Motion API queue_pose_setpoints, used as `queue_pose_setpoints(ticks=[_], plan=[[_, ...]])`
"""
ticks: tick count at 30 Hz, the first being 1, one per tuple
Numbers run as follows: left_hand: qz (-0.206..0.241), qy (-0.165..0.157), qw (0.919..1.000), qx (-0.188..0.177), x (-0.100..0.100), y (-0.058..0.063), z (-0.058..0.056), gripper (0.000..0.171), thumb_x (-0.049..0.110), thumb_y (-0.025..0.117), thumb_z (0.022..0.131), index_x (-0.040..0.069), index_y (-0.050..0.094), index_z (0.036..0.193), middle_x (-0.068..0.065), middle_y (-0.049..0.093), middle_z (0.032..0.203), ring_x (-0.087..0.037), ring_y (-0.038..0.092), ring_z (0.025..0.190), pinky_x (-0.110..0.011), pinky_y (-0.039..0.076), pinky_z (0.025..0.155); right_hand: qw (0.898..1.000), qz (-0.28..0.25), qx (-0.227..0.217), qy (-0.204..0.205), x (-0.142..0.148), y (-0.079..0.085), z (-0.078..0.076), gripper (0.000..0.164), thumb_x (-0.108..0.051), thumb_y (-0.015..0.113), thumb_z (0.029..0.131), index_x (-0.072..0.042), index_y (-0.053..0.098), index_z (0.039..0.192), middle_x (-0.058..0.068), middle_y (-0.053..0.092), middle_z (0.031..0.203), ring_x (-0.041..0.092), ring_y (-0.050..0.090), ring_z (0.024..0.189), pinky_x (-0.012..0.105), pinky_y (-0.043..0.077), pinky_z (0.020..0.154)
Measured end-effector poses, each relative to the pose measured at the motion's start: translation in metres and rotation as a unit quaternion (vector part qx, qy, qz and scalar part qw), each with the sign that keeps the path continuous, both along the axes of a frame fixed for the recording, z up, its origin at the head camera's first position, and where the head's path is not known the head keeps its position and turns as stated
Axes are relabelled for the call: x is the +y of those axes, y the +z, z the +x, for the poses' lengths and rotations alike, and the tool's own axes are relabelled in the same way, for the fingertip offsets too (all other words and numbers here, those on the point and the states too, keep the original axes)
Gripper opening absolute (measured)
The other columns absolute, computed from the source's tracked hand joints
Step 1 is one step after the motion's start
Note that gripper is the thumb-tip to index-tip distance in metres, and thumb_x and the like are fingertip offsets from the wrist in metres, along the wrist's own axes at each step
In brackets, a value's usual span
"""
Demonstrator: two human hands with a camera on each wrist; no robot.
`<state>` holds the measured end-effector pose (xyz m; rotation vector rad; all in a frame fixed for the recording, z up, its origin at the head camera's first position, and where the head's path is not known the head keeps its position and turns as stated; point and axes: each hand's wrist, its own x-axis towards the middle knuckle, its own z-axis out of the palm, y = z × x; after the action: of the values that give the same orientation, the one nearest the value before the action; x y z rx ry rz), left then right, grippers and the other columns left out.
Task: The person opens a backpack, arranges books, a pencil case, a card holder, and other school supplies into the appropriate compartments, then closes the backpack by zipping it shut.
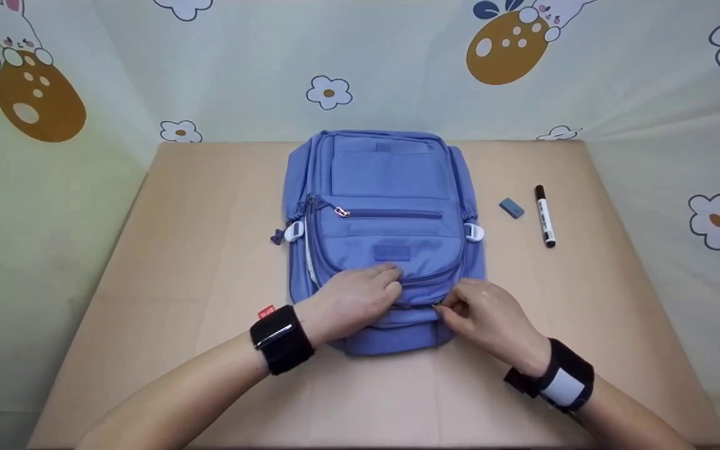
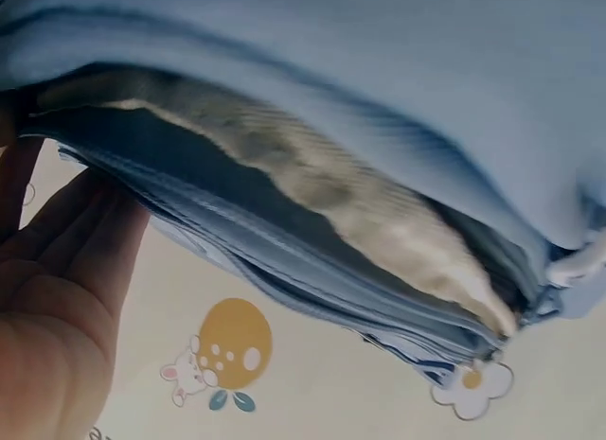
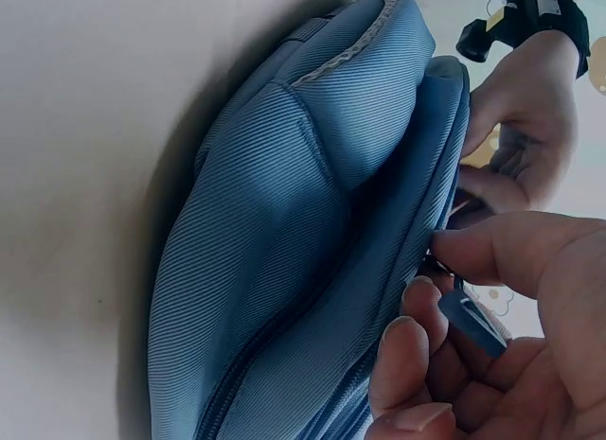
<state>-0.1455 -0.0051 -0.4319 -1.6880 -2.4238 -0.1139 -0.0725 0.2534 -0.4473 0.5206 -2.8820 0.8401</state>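
Right hand [image 1: 491,319]: thumb and fingertips pinch a zipper pull [image 3: 473,322] at the right side of the lower front of the backpack
Left hand [image 1: 357,297]: fingers curled against the lower front, holding the fabric beside the zip
Backpack [image 1: 391,175]: blue, lying front up in the middle of the surface, its top at the far edge and its base well apart from the near edge
Open pocket [image 2: 350,213]: gapes in the left wrist view, a pale beige lining showing inside
Surface [image 1: 210,250]: light brown, with cloth walls [image 1: 254,56] behind and at both sides, printed with flowers, rabbits and orange fruit
Small blue block [image 1: 511,207]: just right of the backpack, toward the far right corner
Marker [image 1: 545,215]: white and black, lying between that block and the right edge
Wristbands [image 1: 282,340]: black, one on each arm
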Motion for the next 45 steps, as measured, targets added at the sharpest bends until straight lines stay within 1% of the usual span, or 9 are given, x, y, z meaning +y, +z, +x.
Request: queue_pose_setpoints(ticks=[5,8,12,15,19,25,31,38,45], plan=[[0.014,-0.001,0.9999,0.001,-0.021,0.001,-0.001,0.015,0.015,0.06,0.099,0.004,0.06,0.09,-0.018,0.066,0.13,-0.029,0.063,0.124,-0.038,0.052,0.1,1.0,0.004,0.001,-0.006,0.003,0.0,0.001,0.016,-0.018,0.08,0.087,-0.022,0.067,0.081,-0.013,0.056,0.076,0.004,0.053,0.07,0.026,0.047,0.06],[0.026,0.0,0.9996,0.01,-0.032,0.0,-0.004,0.013,0.013,0.061,0.097,0.004,0.059,0.087,-0.018,0.067,0.129,-0.03,0.064,0.123,-0.037,0.05,0.103,1.0,0.009,0.002,-0.009,0.003,0.0,0.001,0.016,-0.018,0.08,0.087,-0.022,0.067,0.08,-0.013,0.056,0.076,0.004,0.052,0.07,0.026,0.046,0.06],[0.046,-0.001,0.9984,0.032,-0.041,-0.004,-0.008,0.012,0.008,0.058,0.096,0.004,0.059,0.085,-0.017,0.07,0.124,-0.029,0.066,0.119,-0.036,0.052,0.099,1.0,0.01,-0.007,-0.011,0.004,0.0,0.001,0.015,-0.017,0.08,0.086,-0.022,0.067,0.081,-0.014,0.057,0.077,0.005,0.053,0.071,0.026,0.046,0.061],[0.064,-0.003,0.9976,0.027,-0.046,-0.006,-0.01,0.012,0.007,0.057,0.096,0.004,0.059,0.084,-0.016,0.071,0.122,-0.028,0.067,0.118,-0.036,0.054,0.096,1.0,0.002,-0.015,-0.008,0.003,0.0,0.001,0.014,-0.016,0.08,0.086,-0.021,0.068,0.081,-0.014,0.058,0.077,0.006,0.055,0.071,0.026,0.047,0.061],[0.075,-0.006,0.997,0.019,-0.049,-0.01,-0.013,0.011,0.007,0.061,0.095,0.005,0.059,0.084,-0.015,0.071,0.122,-0.027,0.067,0.116,-0.036,0.056,0.092,1.0,-0.017,-0.022,-0.004,0.001,0.001,0.001,0.014,-0.015,0.079,0.086,-0.021,0.068,0.081,-0.014,0.058,0.077,0.005,0.055,0.069,0.025,0.047,0.059],[0.045,-0.004,0.9986,0.025,-0.048,-0.014,-0.015,0.011,0.003,0.055,0.098,0.003,0.06,0.087,-0.017,0.069,0.125,-0.027,0.067,0.117,-0.035,0.054,0.095,0.999,-0.034,-0.028,0.0,-0.005,0.003,0.001,0.015,-0.015,0.079,0.087,-0.022,0.069,0.079,-0.015,0.057,0.076,0.002,0.053,0.066,0.024,0.046,0.057],[0.033,0.002,0.9992,0.024,-0.048,-0.016,-0.014,0.012,0.003,0.054,0.099,0.002,0.06,0.089,-0.018,0.068,0.128,-0.027,0.065,0.12,-0.036,0.053,0.097,0.999,-0.023,-0.016,0.017,-0.02,0.006,-0.004,0.012,-0.018,0.08,0.087,-0.021,0.071,0.08,-0.016,0.059,0.074,0.001,0.054,0.065,0.024,0.047,0.057],[0.045,-0.002,0.9986,0.029,-0.048,-0.017,-0.014,0.011,0.004,0.055,0.098,0.003,0.061,0.089,-0.017,0.068,0.128,-0.026,0.065,0.121,-0.035,0.053,0.097,0.998,-0.013,-0.01,0.056,-0.045,0.005,-0.015,0.01,-0.019,0.079,0.088,-0.019,0.073,0.08,-0.014,0.062,0.072,0.002,0.055,0.065,0.025,0.048,0.059],[0.071,-0.024,0.997,0.021,-0.055,-0.015,-0.015,0.013,0.006,0.057,0.098,0.004,0.058,0.085,-0.018,0.067,0.129,-0.027,0.063,0.124,-0.036,0.05,0.102,0.998,-0.011,-0.015,0.059,-0.047,0.004,-0.018,0.011,-0.018,0.08,0.086,-0.019,0.071,0.079,-0.014,0.06,0.071,0.002,0.054,0.063,0.024,0.048,0.057]])
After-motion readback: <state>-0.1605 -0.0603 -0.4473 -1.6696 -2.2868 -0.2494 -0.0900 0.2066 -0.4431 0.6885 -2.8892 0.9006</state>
